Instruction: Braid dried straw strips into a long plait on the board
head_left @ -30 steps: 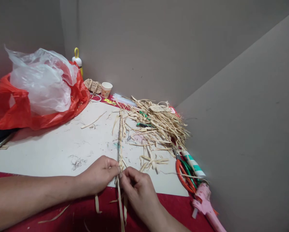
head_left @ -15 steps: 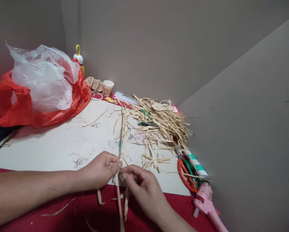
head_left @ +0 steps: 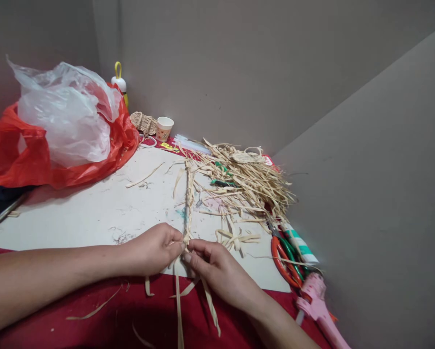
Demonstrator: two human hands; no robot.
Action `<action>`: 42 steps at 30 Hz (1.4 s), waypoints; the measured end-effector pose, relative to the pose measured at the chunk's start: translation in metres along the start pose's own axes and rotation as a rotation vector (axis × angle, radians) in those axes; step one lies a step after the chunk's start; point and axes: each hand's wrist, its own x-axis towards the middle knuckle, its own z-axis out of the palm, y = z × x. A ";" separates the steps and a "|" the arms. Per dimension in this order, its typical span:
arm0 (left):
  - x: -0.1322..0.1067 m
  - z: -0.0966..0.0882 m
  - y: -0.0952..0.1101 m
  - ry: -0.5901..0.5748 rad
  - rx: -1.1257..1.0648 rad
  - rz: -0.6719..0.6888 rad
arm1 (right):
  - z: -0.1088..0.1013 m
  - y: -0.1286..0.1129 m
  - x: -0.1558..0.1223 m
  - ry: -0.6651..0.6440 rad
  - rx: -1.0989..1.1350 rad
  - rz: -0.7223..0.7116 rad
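Note:
A pale straw braid (head_left: 190,198) runs from the far straw heap down to my two hands, over a white board (head_left: 93,208). My left hand (head_left: 162,248) pinches the near end of the braid between thumb and forefinger. Close against it, my right hand (head_left: 210,261) has thumb and fingers closed on a straw strand of the same braid. Loose strands (head_left: 179,305) hang from under the hands toward me over the red cloth (head_left: 104,300). The fingertips partly hide the point where the strands cross.
A big straw heap (head_left: 253,179) lies at the back right. Scissors with orange handles (head_left: 283,261) and a pink glue gun (head_left: 317,303) sit along the right edge. Red and clear plastic bags (head_left: 126,140) stand at left, near a paper cup (head_left: 164,128) and a woven straw piece (head_left: 143,123).
My right hand has shifted slightly up and closed in beside the left. A loose strand beneath it has swung to the right. The view has moved a little.

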 end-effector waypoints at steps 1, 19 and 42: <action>-0.001 -0.001 0.001 0.028 0.083 0.004 | -0.001 -0.002 -0.001 0.015 -0.090 -0.036; -0.004 -0.005 0.001 0.059 0.318 0.075 | 0.014 0.009 0.005 -0.069 0.628 0.216; -0.008 -0.007 0.009 -0.039 0.383 0.029 | 0.025 0.013 0.014 0.180 0.717 0.159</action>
